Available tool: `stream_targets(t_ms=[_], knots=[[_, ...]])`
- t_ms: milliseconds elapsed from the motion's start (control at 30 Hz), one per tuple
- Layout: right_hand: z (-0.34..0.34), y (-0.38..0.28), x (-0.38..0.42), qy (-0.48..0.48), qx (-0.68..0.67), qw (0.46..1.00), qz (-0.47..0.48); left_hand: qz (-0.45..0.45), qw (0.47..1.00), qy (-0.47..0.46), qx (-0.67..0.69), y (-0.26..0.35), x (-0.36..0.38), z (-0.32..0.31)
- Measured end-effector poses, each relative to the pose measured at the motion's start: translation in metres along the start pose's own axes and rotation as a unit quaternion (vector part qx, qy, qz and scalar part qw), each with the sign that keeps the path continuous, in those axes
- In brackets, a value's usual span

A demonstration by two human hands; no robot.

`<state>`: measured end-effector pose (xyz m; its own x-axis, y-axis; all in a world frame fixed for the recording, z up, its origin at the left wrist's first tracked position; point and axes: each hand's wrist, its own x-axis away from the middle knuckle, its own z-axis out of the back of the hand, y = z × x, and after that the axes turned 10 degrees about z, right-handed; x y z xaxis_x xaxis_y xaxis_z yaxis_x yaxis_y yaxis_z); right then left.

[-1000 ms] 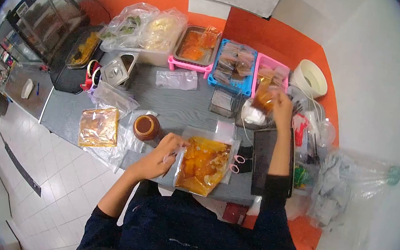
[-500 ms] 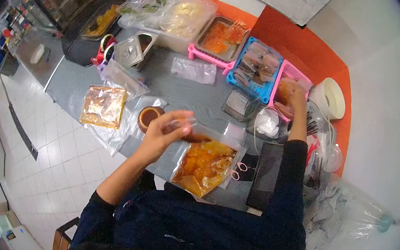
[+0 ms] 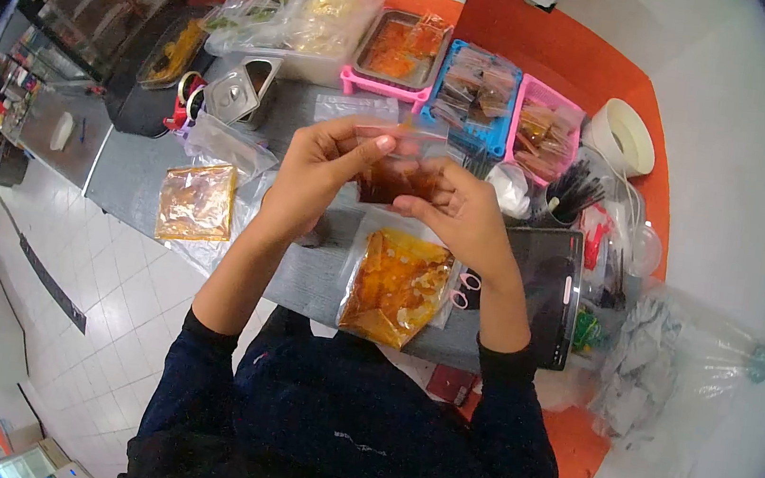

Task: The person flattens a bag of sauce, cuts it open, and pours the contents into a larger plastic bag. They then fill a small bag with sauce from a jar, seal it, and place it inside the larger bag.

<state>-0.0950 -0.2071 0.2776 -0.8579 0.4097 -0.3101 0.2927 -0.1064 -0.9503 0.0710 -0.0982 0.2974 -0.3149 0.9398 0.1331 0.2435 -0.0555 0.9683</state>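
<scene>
Grey worktable point(image 3: 311, 273) against orange-and-white wall point(image 3: 560, 41), white tiled floor point(image 3: 96, 318) at left.

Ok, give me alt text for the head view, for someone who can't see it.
Both hands, left hand and right hand, hold a small clear sauce pouch of dark liquid above a grey table. Below lies a large bag of orange food, with blue basket and pink basket of sachets behind.

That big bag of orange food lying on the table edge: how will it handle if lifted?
The big bag looks floppy: thin clear plastic, likely to sag. Its filling suggests some weight. It overhangs the table edge, so a push may slide it off.
</scene>
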Motion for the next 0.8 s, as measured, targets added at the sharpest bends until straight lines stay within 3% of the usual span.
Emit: stream_targets(t_ms=[100,167,300,400,633,667,700,800], knots=[[-0.009,-0.012,0.009,0.05,0.056,0.997,0.003,-0.026,0.999,-0.024,-0.003,0.006,0.008,-0.004],[-0.011,-0.016,0.016,0.09,0.206,0.97,0.098,-0.022,0.998,-0.052,0.019,0.007,0.012,-0.004],[-0.014,-0.031,0.026,0.198,0.221,0.947,0.119,-0.022,0.996,-0.088,-0.003,-0.002,0.017,-0.006],[-0.018,-0.04,0.036,0.202,0.21,0.955,0.063,-0.021,0.992,-0.122,-0.012,-0.004,0.022,-0.011],[-0.028,-0.039,0.063,0.23,0.125,0.963,0.061,-0.026,0.98,-0.194,-0.027,-0.022,0.034,-0.019],[-0.031,-0.039,0.068,0.21,0.155,0.963,0.071,-0.036,0.973,-0.225,-0.023,-0.028,0.038,-0.019],[-0.033,-0.039,0.072,0.189,0.185,0.961,0.08,0.013,0.969,-0.242,-0.038,-0.031,0.042,-0.017],[-0.036,-0.021,0.085,0.1,0.171,0.973,0.116,-0.017,0.957,-0.272,-0.1,-0.061,0.053,-0.01]])
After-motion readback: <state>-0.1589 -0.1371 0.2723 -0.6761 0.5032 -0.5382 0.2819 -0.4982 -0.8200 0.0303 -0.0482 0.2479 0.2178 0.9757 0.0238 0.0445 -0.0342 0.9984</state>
